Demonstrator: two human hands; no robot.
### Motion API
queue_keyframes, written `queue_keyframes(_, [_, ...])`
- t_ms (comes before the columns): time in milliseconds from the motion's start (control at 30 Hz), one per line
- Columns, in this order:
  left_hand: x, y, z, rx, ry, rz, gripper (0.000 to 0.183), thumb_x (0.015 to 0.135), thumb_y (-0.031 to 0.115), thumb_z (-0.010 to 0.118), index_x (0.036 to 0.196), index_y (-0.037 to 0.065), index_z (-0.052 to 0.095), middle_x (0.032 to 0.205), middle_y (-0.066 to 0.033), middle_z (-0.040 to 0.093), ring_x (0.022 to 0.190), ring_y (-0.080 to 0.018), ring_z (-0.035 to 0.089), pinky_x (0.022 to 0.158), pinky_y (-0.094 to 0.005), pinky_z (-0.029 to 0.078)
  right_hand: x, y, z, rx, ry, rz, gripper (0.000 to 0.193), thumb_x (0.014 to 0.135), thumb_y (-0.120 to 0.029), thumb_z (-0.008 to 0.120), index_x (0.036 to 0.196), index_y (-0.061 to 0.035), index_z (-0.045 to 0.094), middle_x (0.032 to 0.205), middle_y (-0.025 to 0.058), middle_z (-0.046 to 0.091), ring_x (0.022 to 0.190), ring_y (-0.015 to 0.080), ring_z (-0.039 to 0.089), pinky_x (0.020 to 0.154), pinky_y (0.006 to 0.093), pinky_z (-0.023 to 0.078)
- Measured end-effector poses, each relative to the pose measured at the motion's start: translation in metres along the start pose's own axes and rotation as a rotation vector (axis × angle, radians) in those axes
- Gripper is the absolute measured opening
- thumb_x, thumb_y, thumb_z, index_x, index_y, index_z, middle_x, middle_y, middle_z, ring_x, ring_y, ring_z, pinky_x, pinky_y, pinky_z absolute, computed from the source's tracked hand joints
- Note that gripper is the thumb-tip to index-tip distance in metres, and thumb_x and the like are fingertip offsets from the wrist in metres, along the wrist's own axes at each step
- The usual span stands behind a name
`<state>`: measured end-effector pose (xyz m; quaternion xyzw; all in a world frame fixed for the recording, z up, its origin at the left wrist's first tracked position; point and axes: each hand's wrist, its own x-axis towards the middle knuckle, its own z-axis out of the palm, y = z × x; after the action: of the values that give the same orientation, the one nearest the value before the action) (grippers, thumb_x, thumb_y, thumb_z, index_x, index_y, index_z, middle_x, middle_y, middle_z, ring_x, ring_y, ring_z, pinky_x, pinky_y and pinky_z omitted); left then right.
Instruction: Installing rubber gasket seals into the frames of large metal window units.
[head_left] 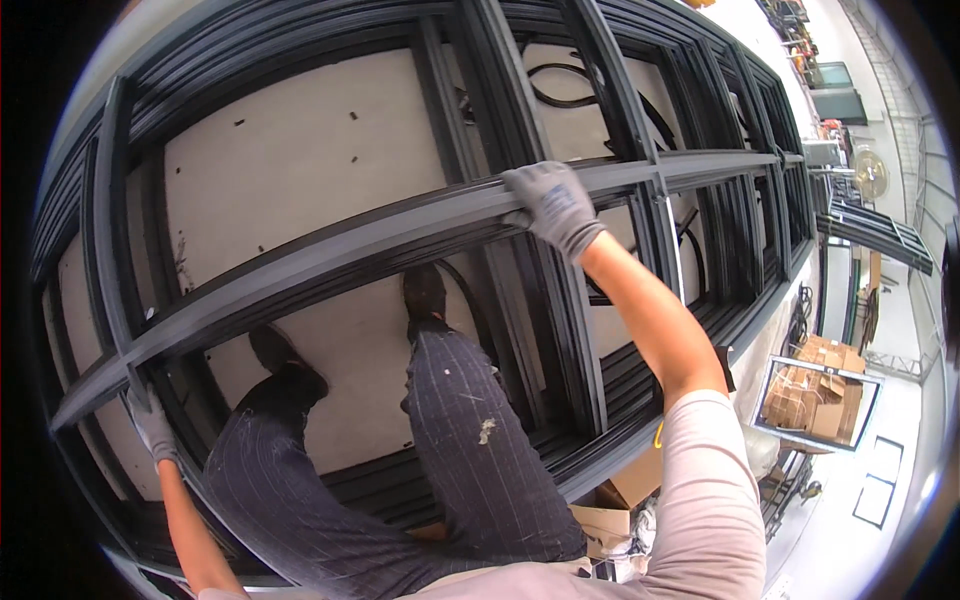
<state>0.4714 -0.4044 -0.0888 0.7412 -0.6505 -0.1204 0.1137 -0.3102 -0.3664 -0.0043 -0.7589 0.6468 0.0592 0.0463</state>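
A large dark grey metal frame (pixel 370 237), with a long bar running across and several crossbars, lies over a stack of similar frames. My right hand (pixel 556 207), in a grey glove, is closed around the long bar near a crossbar, its thumb on the near side. At the lower left my left hand (pixel 152 428), also gloved, grips the frame close to where the bar meets a crossbar. Part of its fingers is hidden by the metal. Both of my legs stand inside the frame openings, with my dark shoes (pixel 425 291) on the pale floor.
More dark frames (pixel 270 45) are stacked along the far side. Black tubing (pixel 565 100) curls on the pale floor (pixel 300 150). At the right are cardboard boxes (pixel 815 385), a fan (pixel 870 174) and another set of frames (pixel 875 235). An open carton (pixel 635 480) sits beside my right elbow.
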Motion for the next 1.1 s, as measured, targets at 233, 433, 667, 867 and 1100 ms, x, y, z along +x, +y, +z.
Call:
queue_keyframes(233, [0.004, -0.003, 0.003, 0.065, 0.030, -0.034, 0.053, 0.096, 0.040, 0.054, 0.131, -0.001, 0.051, 0.130, -0.0208, 0.057, 0.121, -0.0367, 0.052, 0.101, -0.0390, 0.038, -0.019, 0.037, 0.016, 0.053, 0.048, 0.129, 0.058, 0.067, -0.043, 0.080, 0.114, -0.0135, 0.062, 0.108, 0.0090, 0.065, 0.109, 0.0281, 0.059, 0.103, 0.0411, 0.039])
queue_keyframes(433, [0.010, -0.013, 0.007, 0.048, 0.016, -0.022, 0.054, 0.094, 0.041, 0.056, 0.125, -0.003, 0.054, 0.122, -0.0240, 0.060, 0.114, -0.0380, 0.057, 0.095, -0.0406, 0.043, -0.017, 0.017, 0.001, -0.056, -0.017, 0.228, 0.050, 0.066, -0.046, 0.081, 0.100, -0.0133, 0.063, 0.103, 0.0076, 0.066, 0.104, 0.0245, 0.062, 0.097, 0.0374, 0.041])
queue_keyframes(667, [-0.064, -0.050, 0.013, -0.137, 0.165, -0.026, 0.051, 0.093, 0.038, 0.063, 0.116, -0.007, 0.055, 0.106, -0.0199, 0.065, 0.096, -0.0319, 0.061, 0.088, -0.0391, 0.046, -0.078, -0.115, -0.013, 0.170, 0.491, 0.235, 0.034, 0.073, -0.023, 0.067, 0.100, -0.0059, 0.057, 0.111, 0.0129, 0.058, 0.109, 0.0280, 0.055, 0.092, 0.0379, 0.043])
queue_keyframes(867, [-0.156, -0.042, 0.012, -0.054, 0.124, -0.305, 0.061, 0.091, 0.039, 0.064, 0.124, -0.011, 0.051, 0.117, -0.0280, 0.060, 0.104, -0.0386, 0.060, 0.094, -0.0414, 0.045, -0.265, -0.183, 0.046, 0.655, 0.215, 0.556, 0.028, 0.080, -0.018, 0.063, 0.105, -0.0053, 0.064, 0.104, 0.0153, 0.065, 0.099, 0.0327, 0.062, 0.089, 0.0421, 0.049])
queue_keyframes(1100, [-0.161, -0.024, -0.010, 0.214, 0.003, -0.487, 0.073, 0.091, 0.055, 0.056, 0.124, -0.009, 0.051, 0.119, -0.0279, 0.061, 0.109, -0.0427, 0.058, 0.092, -0.0444, 0.046, -0.302, -0.206, 0.174, 0.822, -0.104, 0.840, 0.030, 0.085, -0.028, 0.058, 0.104, -0.0071, 0.067, 0.104, 0.0191, 0.066, 0.099, 0.0360, 0.062, 0.088, 0.0451, 0.049])
